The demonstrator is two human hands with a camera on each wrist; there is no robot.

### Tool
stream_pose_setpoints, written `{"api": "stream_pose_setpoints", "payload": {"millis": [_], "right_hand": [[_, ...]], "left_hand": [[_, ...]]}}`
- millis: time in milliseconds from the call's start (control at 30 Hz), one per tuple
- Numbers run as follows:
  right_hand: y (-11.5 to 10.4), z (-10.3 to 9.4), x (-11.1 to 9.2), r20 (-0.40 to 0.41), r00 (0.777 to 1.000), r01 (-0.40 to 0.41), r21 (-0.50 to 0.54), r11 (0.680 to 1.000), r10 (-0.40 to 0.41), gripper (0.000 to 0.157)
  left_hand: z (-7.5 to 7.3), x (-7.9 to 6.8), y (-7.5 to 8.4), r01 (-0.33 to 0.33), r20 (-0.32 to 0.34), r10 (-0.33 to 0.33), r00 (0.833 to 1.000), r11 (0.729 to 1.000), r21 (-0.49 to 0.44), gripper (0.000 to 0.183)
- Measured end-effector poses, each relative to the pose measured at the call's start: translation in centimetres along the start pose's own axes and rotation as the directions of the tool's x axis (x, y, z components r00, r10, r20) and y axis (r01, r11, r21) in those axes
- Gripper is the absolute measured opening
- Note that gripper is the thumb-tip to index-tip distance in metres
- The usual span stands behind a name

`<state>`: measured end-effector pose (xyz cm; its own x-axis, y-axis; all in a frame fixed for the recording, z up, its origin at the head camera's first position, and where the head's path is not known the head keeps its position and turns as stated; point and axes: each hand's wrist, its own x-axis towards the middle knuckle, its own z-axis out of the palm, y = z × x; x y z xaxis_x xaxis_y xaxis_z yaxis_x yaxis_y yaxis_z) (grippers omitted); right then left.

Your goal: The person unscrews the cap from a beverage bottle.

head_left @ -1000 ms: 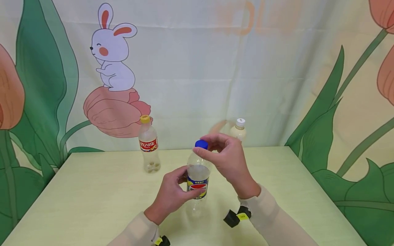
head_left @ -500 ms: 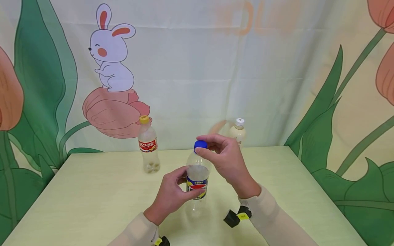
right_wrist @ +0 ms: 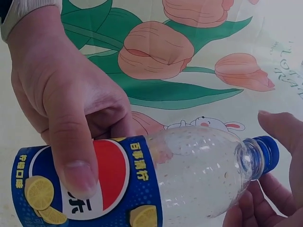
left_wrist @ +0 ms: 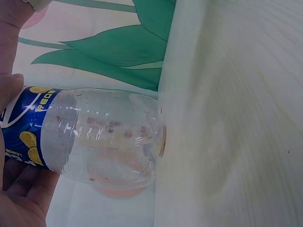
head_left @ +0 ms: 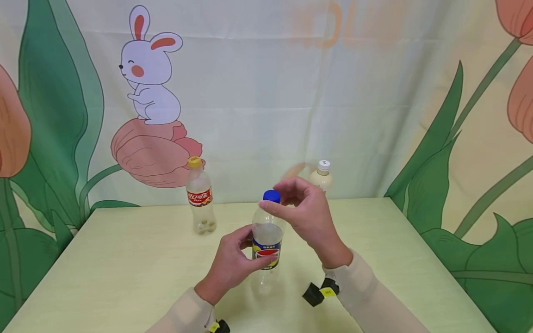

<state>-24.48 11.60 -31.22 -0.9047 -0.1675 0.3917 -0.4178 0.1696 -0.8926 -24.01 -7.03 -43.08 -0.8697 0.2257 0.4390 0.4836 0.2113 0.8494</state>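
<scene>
A clear plastic Pepsi bottle [head_left: 267, 247] with a blue lemon label stands upright near the middle of the table. My left hand [head_left: 233, 256] grips it round the label, thumb across the front and fingers behind. In the left wrist view the bottle's base [left_wrist: 142, 139] is right at the tabletop. A blue cap [head_left: 272, 196] sits on the bottle's neck. Around this cap hovers my right hand [head_left: 308, 215], thumb and fingers spread to either side. The right wrist view shows a gap between the thumb [right_wrist: 279, 125] and the cap.
A Coca-Cola bottle [head_left: 200, 198] with a yellow cap stands at the back left of the table [head_left: 137, 268]. Behind my right hand is a cream-coloured bottle [head_left: 321, 178] with a white cap. A printed curtain [head_left: 250, 92] hangs behind the table.
My right thumb and fingers, close on the blue cap half a second ago, have spread apart from it. The left hand and the bottle have stayed in place.
</scene>
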Motion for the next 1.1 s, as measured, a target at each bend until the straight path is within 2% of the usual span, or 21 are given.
{"api": "stream_pose_setpoints", "payload": {"millis": [167,367,767,1100], "right_hand": [[-0.01,0.01,0.00,-0.042,0.999,-0.013,-0.030,0.999,0.012,0.031],[-0.15,-0.09,-0.02,-0.038,0.999,-0.027,-0.015,1.000,0.027,0.028],[-0.23,-0.34,0.13,0.039,0.999,-0.011,0.013,1.000,0.011,0.023],[-0.30,-0.38,0.31,0.105,0.994,-0.029,0.068,0.997,0.022,0.030]], "left_hand": [[0.01,0.03,0.12,0.031,0.010,-0.031,0.999,0.999,0.007,0.059],[0.05,0.00,0.09,0.025,0.002,-0.025,1.000,1.000,0.011,0.058],[0.05,-0.09,0.01,0.039,-0.001,-0.039,0.999,0.999,0.007,0.059],[-0.16,-0.09,-0.29,0.026,0.005,-0.026,1.000,1.000,0.016,0.059]]}}
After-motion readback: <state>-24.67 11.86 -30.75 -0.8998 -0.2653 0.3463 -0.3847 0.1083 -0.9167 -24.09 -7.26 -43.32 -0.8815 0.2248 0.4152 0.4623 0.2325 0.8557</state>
